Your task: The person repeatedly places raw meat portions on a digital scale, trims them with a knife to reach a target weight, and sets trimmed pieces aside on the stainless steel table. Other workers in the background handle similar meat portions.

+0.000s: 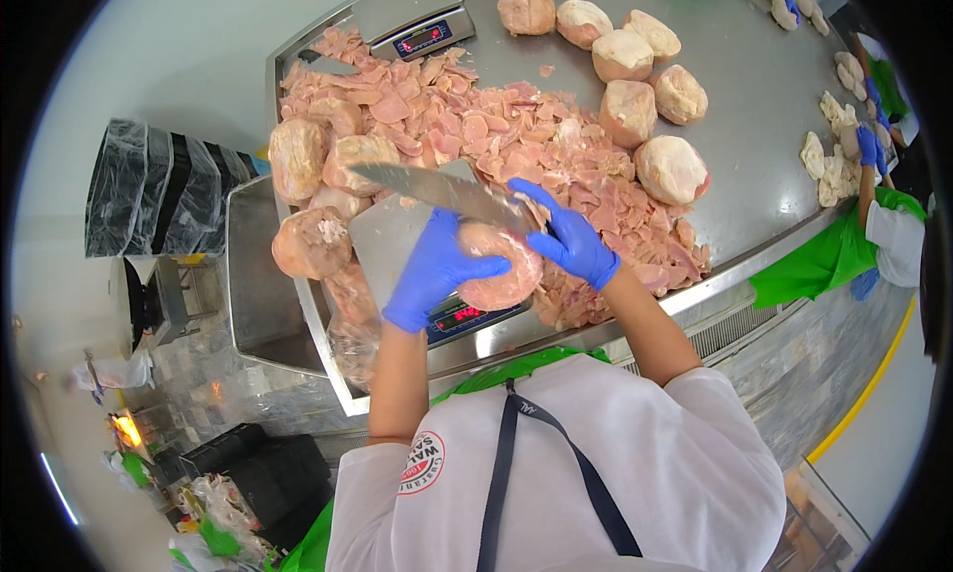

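My left hand (439, 272), in a blue glove, grips a rounded piece of pale pink meat (501, 274) from its left side. In my right hand (571, 237), also gloved, is a large knife (427, 189). Its wide blade lies across the top of the meat, tip toward the upper left; white bits cling to the steel. My right fingers wrap the handle end, close beside the meat. Below the meat, a digital scale (475, 319) is partly hidden. A broad heap of thin pink meat slices (516, 140) spreads behind and to the right of my hands.
Several round meat pieces (298, 160) are piled at left; more whole ones (627, 114) stand at the back right of the steel table (764, 126). A second scale (417, 21) is at the back. A steel bin (263, 284) adjoins the left edge. Co-workers' gloved hands (872, 147) work at far right.
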